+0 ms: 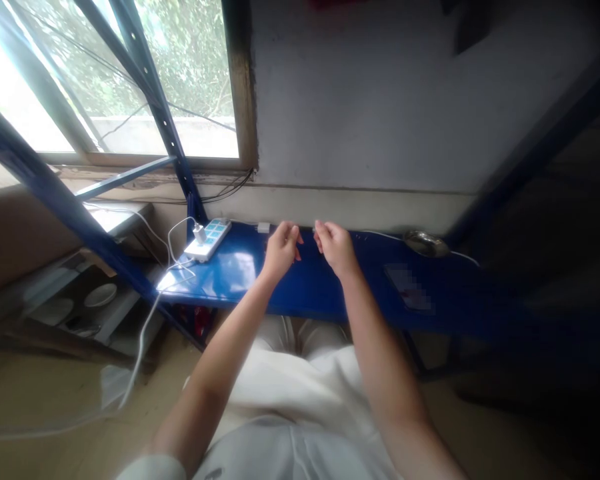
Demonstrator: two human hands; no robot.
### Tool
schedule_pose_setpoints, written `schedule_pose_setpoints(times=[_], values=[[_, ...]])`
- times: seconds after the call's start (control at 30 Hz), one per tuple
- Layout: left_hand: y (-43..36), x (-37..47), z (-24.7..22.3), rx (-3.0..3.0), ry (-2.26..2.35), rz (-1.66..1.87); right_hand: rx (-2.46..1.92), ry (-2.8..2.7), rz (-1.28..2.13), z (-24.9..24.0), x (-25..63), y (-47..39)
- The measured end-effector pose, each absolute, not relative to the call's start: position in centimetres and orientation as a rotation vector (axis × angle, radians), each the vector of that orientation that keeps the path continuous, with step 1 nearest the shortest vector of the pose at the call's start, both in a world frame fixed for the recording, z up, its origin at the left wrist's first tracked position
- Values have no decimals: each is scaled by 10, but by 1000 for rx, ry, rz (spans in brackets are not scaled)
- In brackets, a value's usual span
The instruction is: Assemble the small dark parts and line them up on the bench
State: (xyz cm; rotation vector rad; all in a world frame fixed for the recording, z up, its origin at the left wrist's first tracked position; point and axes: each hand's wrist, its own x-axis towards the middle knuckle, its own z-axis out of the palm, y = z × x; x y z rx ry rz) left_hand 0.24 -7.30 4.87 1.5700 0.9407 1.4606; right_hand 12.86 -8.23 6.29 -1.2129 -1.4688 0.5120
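Both hands hover over the blue metal table [310, 287], a short gap between them. My left hand [281, 250] is closed, thumb against curled fingers. Any object in that pinch is too small or hidden to make out. My right hand [334, 247] is also closed, its fingertips pressed together and turned toward the left one. Whatever it might hold cannot be made out either. A small white block [263, 227], like a charger, lies just behind my left hand.
A white power strip [211, 239] with a plug and white cables lies at the table's left end. A shiny metal dish [427, 243] sits at the back right, near a blurred flat rectangle [409, 287]. Blue frame posts [160, 120] rise beside the window. A cable [140, 340] hangs to the floor.
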Motion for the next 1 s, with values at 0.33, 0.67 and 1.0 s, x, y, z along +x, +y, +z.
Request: schedule_pose_setpoints(times=[0.33,0.67,1.0], values=[[-63,-1,43,1498,965,1381,-1263,-1556,493,61,131,-77],[-65,-9,44,1282,1007,1374,-1232,-1612,545,55,130,-76],[-67,-11,42,1414,1028,1427,-1135,-1624,651,47,133,-72]])
